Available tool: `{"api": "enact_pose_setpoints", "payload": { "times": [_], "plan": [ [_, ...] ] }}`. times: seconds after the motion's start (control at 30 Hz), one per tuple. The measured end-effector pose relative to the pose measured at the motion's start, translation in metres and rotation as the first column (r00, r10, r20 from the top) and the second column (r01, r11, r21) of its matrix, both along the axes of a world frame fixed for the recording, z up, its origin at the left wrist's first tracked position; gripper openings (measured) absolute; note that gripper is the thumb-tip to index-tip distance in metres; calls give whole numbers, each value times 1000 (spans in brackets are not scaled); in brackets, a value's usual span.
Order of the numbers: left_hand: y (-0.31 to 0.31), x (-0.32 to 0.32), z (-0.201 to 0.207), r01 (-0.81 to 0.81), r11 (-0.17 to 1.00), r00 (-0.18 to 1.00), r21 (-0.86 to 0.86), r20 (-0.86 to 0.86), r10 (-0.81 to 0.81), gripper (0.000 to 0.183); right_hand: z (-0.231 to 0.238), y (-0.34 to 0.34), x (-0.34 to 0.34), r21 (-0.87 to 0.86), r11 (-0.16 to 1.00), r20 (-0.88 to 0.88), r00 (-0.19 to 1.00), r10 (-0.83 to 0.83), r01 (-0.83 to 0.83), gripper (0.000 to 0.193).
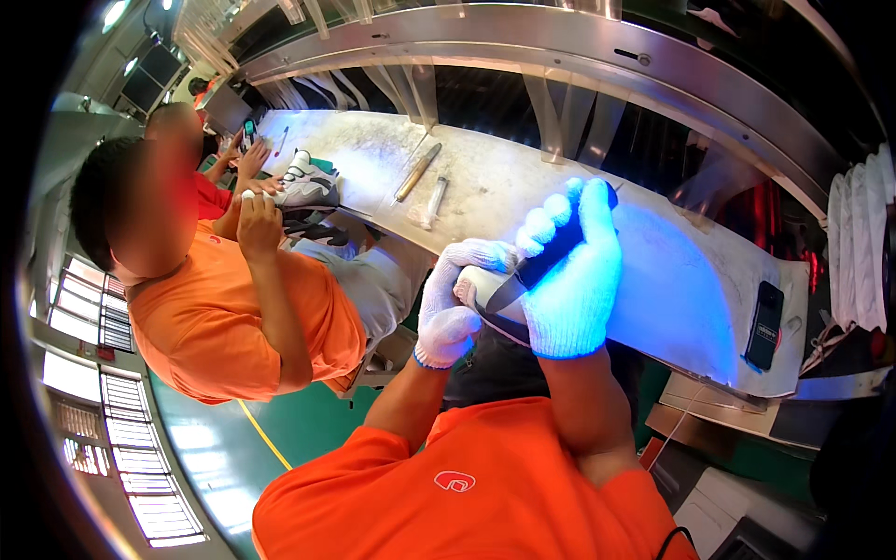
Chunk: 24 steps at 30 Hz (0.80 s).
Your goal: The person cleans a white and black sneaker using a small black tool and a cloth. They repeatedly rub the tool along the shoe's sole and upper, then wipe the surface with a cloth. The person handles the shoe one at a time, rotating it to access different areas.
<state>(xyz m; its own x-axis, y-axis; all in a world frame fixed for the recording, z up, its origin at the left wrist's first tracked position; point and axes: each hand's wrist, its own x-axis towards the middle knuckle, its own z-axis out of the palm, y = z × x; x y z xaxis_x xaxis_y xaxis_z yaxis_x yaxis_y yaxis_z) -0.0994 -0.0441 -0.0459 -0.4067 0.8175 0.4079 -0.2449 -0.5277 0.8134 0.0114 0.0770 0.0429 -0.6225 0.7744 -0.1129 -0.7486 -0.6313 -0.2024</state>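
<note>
White knit gloves cover both of my hands, held over the near edge of the workbench. My left hand [450, 303] curls around the pale, rounded end of what looks like a shoe [543, 268] with a dark body. Lit strongly by blue light, my right hand [581, 297] wraps its fingers over the dark part, and a dark tip shows past the fingertips. The palms and wrists hide much of the shoe's underside.
The workbench [485, 165] bears a brown-handled tool [417, 174], a small clear packet [430, 204] and, at right, a black phone [764, 325]. At left a co-worker in orange [233, 313] sits close by a grey-white shoe [311, 187]. Clear strips hang from a metal rail [504, 39].
</note>
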Motion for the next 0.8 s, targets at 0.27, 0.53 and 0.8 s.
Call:
{"api": "enact_pose_setpoints", "payload": {
  "times": [0.27, 0.53, 0.8],
  "plan": [
    [12, 0, 14, 122, 992, 992, -33, 11, -122, 77, 11, 2, 13, -5, 992, 3, 992, -128, 128, 27],
    [14, 12, 22, 54, 994, 997, -91, -44, -58, 73, 17, -2, 22, 135, 950, 4, 959, -284, 281, 31],
    [16, 16, 25, 62, 996, 986, -59, -153, -70, 70, 30, -12, 29, 239, 912, 117, 922, -369, 335, 33]
  ]
}}
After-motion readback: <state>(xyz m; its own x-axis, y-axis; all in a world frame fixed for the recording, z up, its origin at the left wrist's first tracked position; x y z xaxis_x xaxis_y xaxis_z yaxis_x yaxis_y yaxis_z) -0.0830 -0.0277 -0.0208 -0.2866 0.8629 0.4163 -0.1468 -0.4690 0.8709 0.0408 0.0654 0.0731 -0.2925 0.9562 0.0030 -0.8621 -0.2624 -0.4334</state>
